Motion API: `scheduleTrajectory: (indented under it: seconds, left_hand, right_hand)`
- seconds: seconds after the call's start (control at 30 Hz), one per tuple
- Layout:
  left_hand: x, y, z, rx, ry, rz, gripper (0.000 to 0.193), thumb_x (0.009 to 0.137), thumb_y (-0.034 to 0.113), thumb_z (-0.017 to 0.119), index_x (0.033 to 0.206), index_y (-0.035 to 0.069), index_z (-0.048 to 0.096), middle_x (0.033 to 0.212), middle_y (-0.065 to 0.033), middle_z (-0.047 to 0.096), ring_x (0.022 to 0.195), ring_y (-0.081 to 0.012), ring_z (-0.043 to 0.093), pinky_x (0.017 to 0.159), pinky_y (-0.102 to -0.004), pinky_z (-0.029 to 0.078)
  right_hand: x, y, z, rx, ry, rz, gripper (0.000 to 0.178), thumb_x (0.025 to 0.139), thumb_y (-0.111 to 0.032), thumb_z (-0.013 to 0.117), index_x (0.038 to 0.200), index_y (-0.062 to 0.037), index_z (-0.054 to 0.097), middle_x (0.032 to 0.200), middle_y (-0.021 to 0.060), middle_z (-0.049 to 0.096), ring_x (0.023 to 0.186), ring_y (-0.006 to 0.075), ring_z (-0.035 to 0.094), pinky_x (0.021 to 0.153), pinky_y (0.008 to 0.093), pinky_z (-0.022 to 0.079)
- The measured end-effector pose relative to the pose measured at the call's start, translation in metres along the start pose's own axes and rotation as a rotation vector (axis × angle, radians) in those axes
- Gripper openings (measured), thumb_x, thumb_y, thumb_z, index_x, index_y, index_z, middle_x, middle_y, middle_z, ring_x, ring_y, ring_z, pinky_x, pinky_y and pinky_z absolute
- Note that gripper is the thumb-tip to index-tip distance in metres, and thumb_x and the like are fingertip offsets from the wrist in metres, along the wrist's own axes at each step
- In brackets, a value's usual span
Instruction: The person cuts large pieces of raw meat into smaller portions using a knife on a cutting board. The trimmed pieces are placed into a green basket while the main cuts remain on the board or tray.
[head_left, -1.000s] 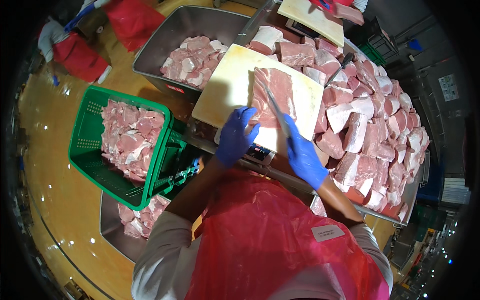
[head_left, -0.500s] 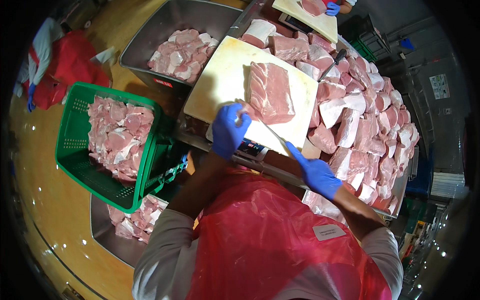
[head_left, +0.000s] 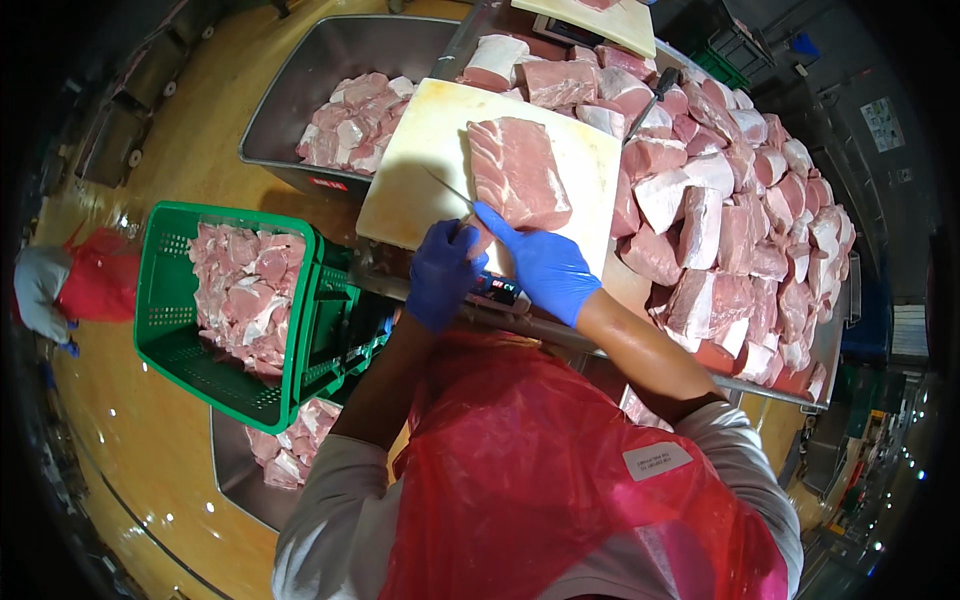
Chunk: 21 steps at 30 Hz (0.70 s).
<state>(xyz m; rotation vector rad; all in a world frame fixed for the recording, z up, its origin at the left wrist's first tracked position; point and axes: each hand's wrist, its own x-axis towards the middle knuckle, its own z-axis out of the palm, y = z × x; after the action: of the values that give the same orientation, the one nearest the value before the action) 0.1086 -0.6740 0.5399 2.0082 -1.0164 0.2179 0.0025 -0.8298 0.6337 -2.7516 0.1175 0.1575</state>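
Note:
A thick slab of pork (head_left: 520, 175) lies on the white cutting board (head_left: 400, 205) in front of me. At the slab's near left corner, my left hand (head_left: 445, 272), in a blue glove, is closed on a small piece of meat (head_left: 483, 240). Whether that piece is still joined to the slab is hard to see. My right hand (head_left: 548, 265), also gloved, grips a knife whose handle is hidden in the fist. The thin knife blade (head_left: 448, 188) points up and left across the board, beside the slab.
A large heap of pork pieces (head_left: 720, 230) fills the table on the right, with a dark-handled tool (head_left: 652, 102) lying on it. Left stand a green crate (head_left: 150, 300) of trimmings and a grey metal bin (head_left: 270, 130) of meat. A person (head_left: 75, 285) in red is far left.
My right hand has swung left and up to beside my left hand, its knife crossing to the slab's left side. The person at far left has moved lower in view.

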Motion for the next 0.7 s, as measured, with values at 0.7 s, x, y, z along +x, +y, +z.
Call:
scheduleTrajectory:
  seconds: [0.7]
  left_hand:
    - [0.135, -0.035, -0.001, -0.32, -0.001, 0.153, 0.036, 0.089, 0.015, 0.066, 0.122, 0.001, 0.063, 0.119, -0.0178, 0.068, 0.11, -0.0307, 0.066, 0.098, -0.0382, 0.05]
  right_hand:
    - [0.021, 0.022, 0.015, 1.444, 0.492, 0.172, 0.073, 0.107, -0.005, 0.04, 0.163, -0.0308, 0.0, 0.084, 0.0085, 0.054, 0.057, 0.0166, 0.051, 0.048, 0.027, 0.043]
